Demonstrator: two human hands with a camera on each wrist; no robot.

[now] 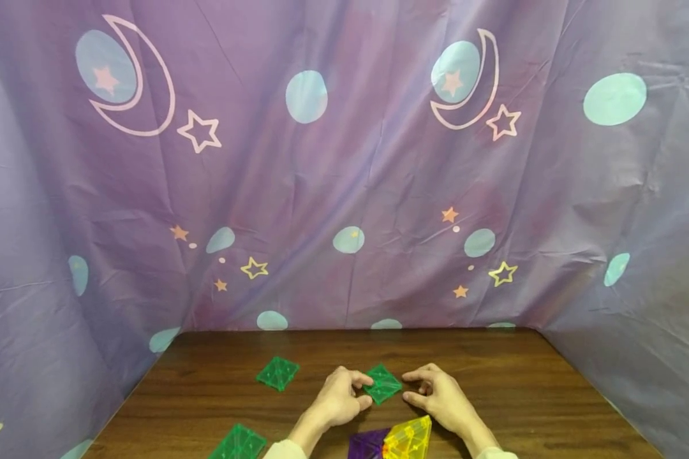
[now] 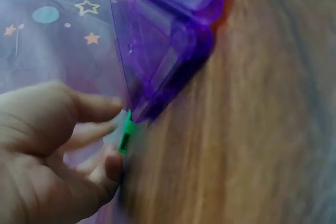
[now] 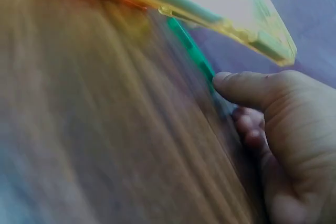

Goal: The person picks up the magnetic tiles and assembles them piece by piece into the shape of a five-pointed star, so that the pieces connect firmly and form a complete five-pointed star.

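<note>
A translucent green magnetic tile (image 1: 383, 384) lies on the table between the two hands. My left hand (image 1: 340, 398) pinches its left corner between thumb and index finger; the left wrist view shows the tile's green edge (image 2: 126, 132) at those fingertips. On the opposite side, my right hand (image 1: 439, 395) has thumb and index finger apart close to the tile's right corner. The right wrist view places the thumb tip at the end of the green edge (image 3: 191, 51). Nearer me stands a joined piece of purple tiles (image 1: 367, 444) and yellow tiles (image 1: 409, 440), cut off by the frame.
Another green tile (image 1: 278, 373) lies flat to the left of the hands. A further green tile piece (image 1: 238, 442) sits at the front left, partly out of frame. Behind the wooden table (image 1: 511, 363) hangs a purple curtain (image 1: 344, 178) with moons and stars.
</note>
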